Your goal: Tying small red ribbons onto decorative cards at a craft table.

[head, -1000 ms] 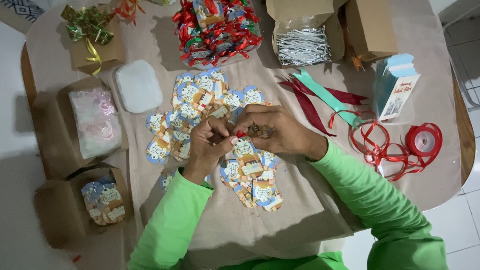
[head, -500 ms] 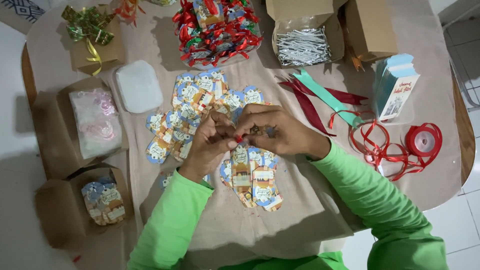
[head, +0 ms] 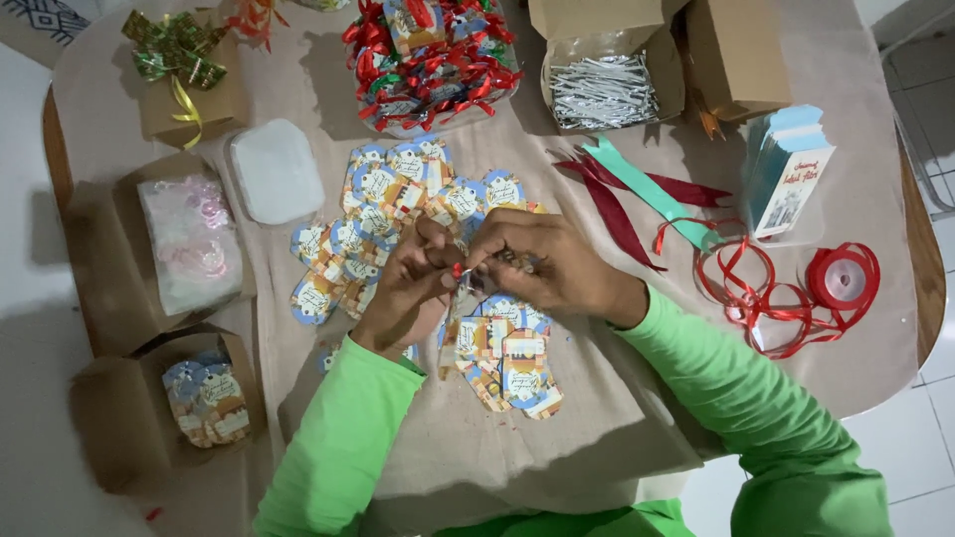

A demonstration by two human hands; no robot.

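Tags, small scalloped paper ones in blue and orange, lay fanned across the middle of the cloth-covered bench. Both hands met just above them. The left hand and right hand had their fingers pinched together on a small red piece and a thin silvery strip at one tag; what exactly was gripped was too small to tell. More tags lay directly beneath the hands. A red ribbon spool with loose coils sat well to the right, beside a light-blue carton. A box of silver twist ties stood at the far edge.
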